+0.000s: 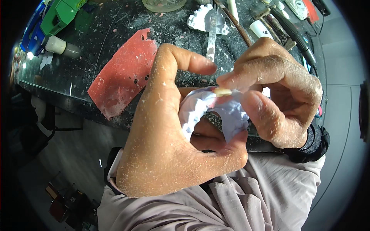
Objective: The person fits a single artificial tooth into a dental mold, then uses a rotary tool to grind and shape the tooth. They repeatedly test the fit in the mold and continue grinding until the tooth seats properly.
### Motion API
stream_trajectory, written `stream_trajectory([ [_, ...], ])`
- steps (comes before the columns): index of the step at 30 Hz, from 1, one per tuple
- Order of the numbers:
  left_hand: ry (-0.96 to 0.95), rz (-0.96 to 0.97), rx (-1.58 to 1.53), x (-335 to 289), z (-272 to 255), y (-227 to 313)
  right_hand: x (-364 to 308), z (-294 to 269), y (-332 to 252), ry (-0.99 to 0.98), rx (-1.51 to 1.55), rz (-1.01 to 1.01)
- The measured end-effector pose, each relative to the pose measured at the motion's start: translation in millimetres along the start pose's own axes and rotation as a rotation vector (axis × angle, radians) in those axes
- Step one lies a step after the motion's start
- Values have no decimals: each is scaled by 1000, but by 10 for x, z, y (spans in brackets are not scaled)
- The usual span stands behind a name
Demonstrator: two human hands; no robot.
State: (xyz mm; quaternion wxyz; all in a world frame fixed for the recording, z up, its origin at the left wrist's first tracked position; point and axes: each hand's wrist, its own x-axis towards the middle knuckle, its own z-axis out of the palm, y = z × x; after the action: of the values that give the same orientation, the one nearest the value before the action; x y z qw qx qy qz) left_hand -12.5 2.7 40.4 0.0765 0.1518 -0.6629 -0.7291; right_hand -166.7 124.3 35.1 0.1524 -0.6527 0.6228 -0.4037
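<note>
A pale bluish-white dental cast (194, 109), shaped like an arch of teeth, is held in my left hand (165, 127). That hand's thumb presses one end of the arch, other fingers pass behind it, and the index finger arches above. At the front of the arch sits a cream-coloured artificial tooth (222, 92) with pink wax (223, 99) by it. My right hand (283, 92) curls in a pinch beside the tooth, index fingertip just above it and thumb by the cast. Whatever lies between those fingertips is blurred. White dust coats both hands.
On the dark, dusty bench lies a red wax sheet (123, 73) with holes. Behind are another white cast (202, 18), a metal strip (211, 38), a glass bowl (163, 4) and a black handpiece (295, 34). A green container (58, 17) stands far left.
</note>
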Motion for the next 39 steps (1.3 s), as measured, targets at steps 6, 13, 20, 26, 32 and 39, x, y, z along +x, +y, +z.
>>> stream_trajectory([
  [6, 281, 57, 23, -42, 139, -184, -107, 272, 192, 204, 426, -48],
  [13, 115, -221, -151, 99, 48, -56, -45, 188, -40, 154, 269, 277],
  [20, 120, -205, -158, 94, 100, -59, -84, 274, 165, 242, 543, -23],
  [26, 94, -121, -176, 30, 80, -109, -91, 318, 150, 259, 570, 49],
  [32, 45, -44, -196, 25, 46, -129, -75, 222, 19, 207, 283, 205],
  [39, -12, -23, -161, 37, -6, -58, -64, 131, -154, 184, 204, 310],
])
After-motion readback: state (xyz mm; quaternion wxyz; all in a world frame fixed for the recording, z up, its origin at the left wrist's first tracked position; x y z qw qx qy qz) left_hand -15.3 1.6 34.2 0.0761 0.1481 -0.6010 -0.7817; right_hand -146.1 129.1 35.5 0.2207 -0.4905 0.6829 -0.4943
